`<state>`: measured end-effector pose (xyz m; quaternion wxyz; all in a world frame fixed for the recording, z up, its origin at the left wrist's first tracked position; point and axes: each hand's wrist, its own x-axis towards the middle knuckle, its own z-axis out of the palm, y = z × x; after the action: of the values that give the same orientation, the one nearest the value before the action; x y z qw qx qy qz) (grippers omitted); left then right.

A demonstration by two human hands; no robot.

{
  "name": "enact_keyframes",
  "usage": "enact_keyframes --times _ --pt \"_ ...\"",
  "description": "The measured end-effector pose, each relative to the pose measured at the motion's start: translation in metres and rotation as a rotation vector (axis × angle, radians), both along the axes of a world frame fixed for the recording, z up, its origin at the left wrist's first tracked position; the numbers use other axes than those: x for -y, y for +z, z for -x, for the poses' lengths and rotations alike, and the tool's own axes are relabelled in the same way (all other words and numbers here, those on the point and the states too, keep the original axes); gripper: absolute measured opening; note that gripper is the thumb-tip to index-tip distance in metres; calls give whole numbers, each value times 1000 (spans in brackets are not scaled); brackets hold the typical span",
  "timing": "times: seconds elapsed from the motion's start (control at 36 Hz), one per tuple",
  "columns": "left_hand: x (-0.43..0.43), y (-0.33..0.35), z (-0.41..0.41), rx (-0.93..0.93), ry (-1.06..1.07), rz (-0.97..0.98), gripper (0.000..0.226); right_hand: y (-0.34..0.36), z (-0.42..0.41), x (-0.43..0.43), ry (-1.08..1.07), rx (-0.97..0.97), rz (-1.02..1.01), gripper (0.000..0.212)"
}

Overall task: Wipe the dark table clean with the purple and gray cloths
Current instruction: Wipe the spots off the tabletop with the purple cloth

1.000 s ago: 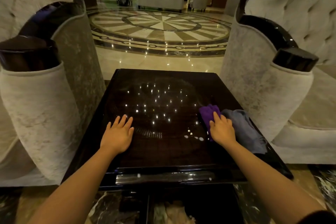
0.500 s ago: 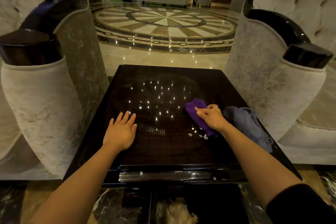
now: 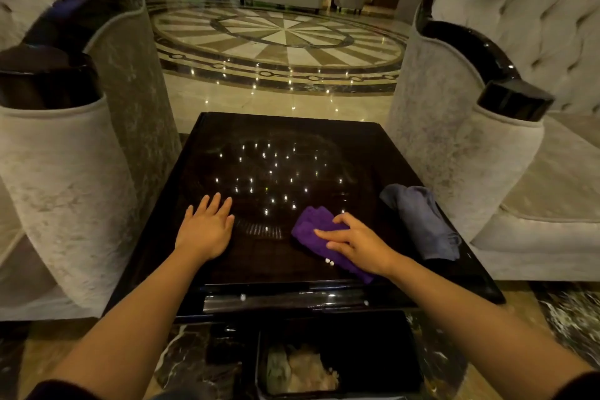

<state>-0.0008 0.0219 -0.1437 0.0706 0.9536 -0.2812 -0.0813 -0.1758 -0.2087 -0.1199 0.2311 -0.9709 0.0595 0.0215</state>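
Right hand (image 3: pixel 360 245): fingers spread flat, pressing the folded purple cloth (image 3: pixel 319 230) onto the glossy dark table (image 3: pixel 292 153), near its front edge.
Left hand (image 3: pixel 206 229): open, palm flat on the table, holding nothing.
Crumpled gray cloth (image 3: pixel 422 219): lying at the table's right edge, apart from the purple cloth.

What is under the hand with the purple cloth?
The right hand lies flat on the purple cloth, which lies on the dark table. White crumbs show beside it; anything beneath the cloth is hidden.

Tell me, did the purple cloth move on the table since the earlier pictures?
Yes. The purple cloth slid left and toward the near edge, away from the gray cloth, which it touched before.
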Motion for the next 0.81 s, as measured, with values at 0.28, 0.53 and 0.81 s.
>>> enact_keyframes --times 0.28,0.53,0.81 --pt "-2 8 6 -41 -93 -49 51 -3 45 -29 85 73 78 39" --pt "-13 9 19 -55 -135 -71 52 3 71 -42 134 135 93 37" --pt "-23 9 26 -43 -133 -56 51 41 65 -47 35 288 89 42"
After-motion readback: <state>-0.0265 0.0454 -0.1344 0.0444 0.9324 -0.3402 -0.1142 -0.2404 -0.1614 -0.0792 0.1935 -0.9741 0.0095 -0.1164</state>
